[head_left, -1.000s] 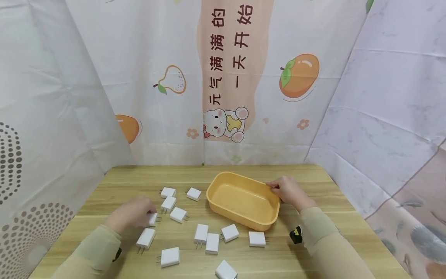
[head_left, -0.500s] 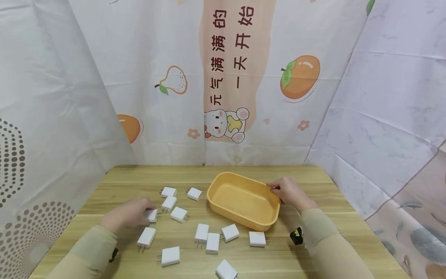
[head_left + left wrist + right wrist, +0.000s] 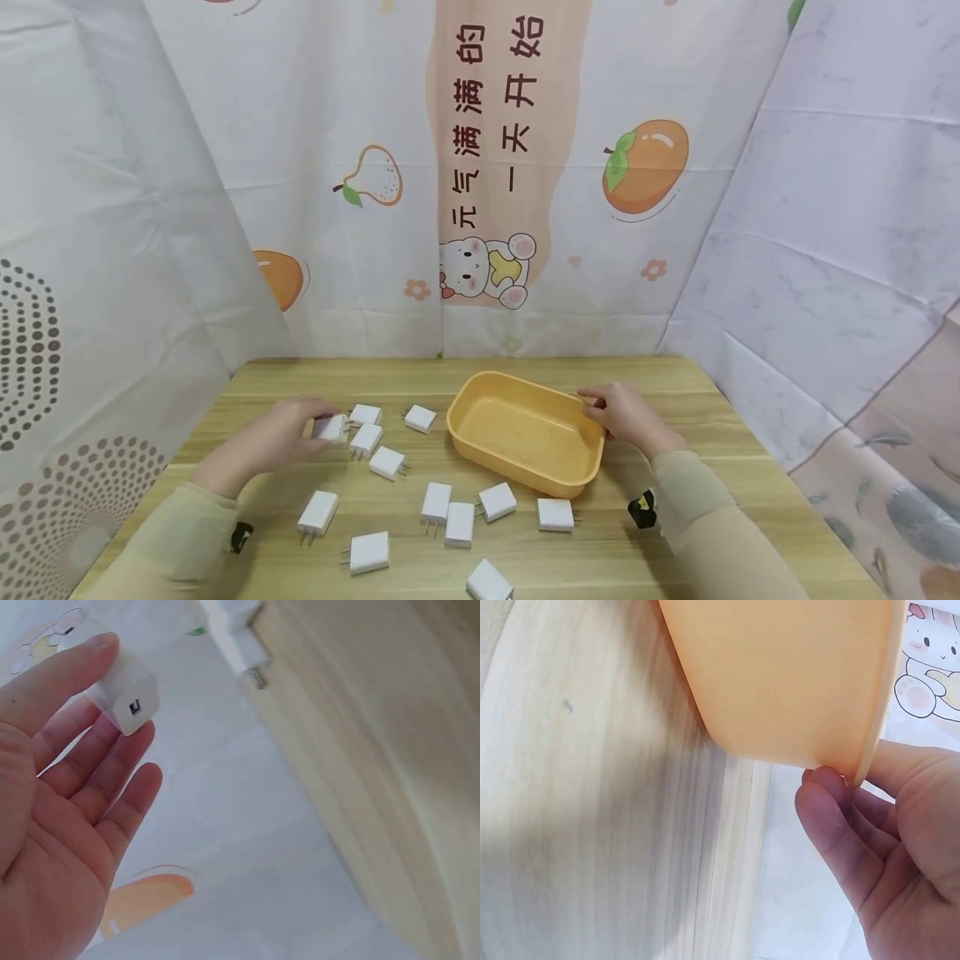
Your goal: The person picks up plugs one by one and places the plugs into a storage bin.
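The curtain [image 3: 315, 100] reads 元气满满的 and 一天开始. The left hand [image 3: 281, 437] pinches a plug [image 3: 330, 429] over the tabletop's [image 3: 420, 379] left side; only the left wrist view shows its port [image 3: 135, 707]. The right hand [image 3: 622, 410] pinches the rim [image 3: 891, 690] of the tray [image 3: 521, 429], its plain floor showing, near the back edge. Other plugs [image 3: 369, 552] lie toward the left and front edges.
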`<state>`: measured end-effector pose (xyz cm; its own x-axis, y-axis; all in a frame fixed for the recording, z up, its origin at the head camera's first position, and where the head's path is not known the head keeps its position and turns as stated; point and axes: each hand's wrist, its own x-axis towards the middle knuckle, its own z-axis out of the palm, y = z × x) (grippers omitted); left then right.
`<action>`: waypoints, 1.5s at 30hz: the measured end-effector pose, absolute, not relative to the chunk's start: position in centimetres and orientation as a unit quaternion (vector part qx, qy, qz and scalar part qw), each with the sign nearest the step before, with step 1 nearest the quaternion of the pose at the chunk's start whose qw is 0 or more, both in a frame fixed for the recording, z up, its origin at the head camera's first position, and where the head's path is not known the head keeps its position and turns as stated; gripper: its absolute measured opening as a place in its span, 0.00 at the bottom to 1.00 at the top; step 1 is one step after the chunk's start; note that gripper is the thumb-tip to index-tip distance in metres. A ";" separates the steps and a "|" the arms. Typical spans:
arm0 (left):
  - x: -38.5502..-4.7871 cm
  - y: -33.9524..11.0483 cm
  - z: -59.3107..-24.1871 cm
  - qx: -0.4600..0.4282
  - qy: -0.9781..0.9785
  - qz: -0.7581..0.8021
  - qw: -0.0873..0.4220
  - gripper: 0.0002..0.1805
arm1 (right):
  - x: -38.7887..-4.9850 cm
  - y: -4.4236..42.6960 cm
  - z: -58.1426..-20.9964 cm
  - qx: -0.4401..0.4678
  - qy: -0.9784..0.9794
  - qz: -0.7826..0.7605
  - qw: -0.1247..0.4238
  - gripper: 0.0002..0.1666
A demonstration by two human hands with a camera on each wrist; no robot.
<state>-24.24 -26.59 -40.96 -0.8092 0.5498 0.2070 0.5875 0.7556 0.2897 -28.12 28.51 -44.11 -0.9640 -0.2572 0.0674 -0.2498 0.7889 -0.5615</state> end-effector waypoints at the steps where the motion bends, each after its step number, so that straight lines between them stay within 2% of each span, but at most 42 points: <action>1: -24.1 -26.4 -40.7 -0.306 -0.934 -0.172 0.065 0.21 | -28.1 28.6 -44.1 -0.136 0.946 -0.296 0.006 0.23; 8: -23.4 -25.6 -38.8 -0.316 -0.926 -0.175 0.113 0.22 | -27.7 28.8 -44.0 -0.144 0.942 -0.303 -0.009 0.20; 13: -23.5 -25.0 -38.6 -0.320 -0.924 -0.167 0.123 0.22 | -27.6 28.8 -43.8 -0.131 0.941 -0.311 -0.006 0.18; 22: -24.0 -23.0 -38.9 -0.337 -0.919 -0.167 0.116 0.21 | -27.5 29.2 -43.7 -0.132 0.939 -0.317 -0.003 0.18; 29: -25.0 -20.0 -38.8 -0.357 -0.912 -0.180 0.095 0.20 | -27.4 29.1 -43.8 -0.124 0.943 -0.310 0.000 0.15; 45: -27.1 -13.3 -38.8 -0.381 -0.904 -0.178 0.074 0.21 | -27.2 29.0 -43.6 -0.117 0.942 -0.314 0.012 0.16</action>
